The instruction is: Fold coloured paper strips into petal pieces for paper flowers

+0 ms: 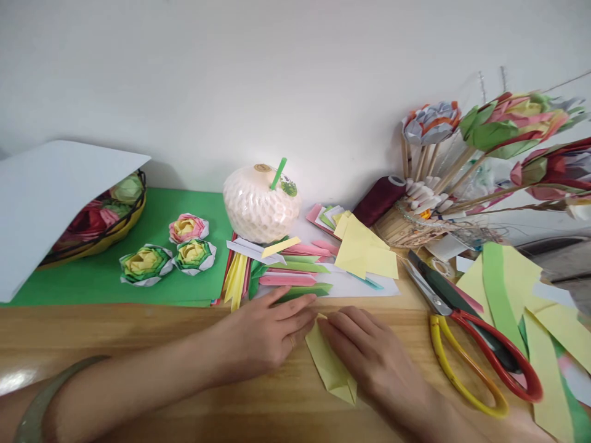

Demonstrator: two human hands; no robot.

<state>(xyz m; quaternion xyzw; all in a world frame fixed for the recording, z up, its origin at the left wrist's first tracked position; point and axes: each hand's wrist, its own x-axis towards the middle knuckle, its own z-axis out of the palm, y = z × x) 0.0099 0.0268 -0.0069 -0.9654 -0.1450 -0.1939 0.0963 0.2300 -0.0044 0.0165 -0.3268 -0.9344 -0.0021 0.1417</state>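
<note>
A folded pale-yellow paper piece (330, 366) lies at a slant on the light-brown wooden table (184, 403), at the near centre, a little right of the middle, under my right hand (376, 354). The fingers of that hand are held together and bent over its far right edge; I cannot tell whether the thumb closes on it from below. My left hand (263, 338), a thin ring (292, 341) on one finger, reaches in from the left with its fingers slightly apart, the tips close to the paper's far point. A greyish-green bangle (39, 400) circles my left forearm.

Just beyond my hands lie folded strips of pink, green, white and yellow paper (290, 277), with flat yellow paper pieces (367, 249) to their right. Behind the strips sits a round, white, textured container (261, 206) with a green straw (278, 173).

To the left, three small folded-paper flowers (188, 228) rest on a green sheet (104, 286), near a yellow basket with a dark rim (124, 227), partly covered by a white sheet (60, 197). At right, scissors with one red and one yellow handle (438, 306) lie beside green and yellow paper pieces (501, 301); beyond them, large paper flowers on sticks (512, 123) rise above a woven straw-coloured holder (406, 231).
</note>
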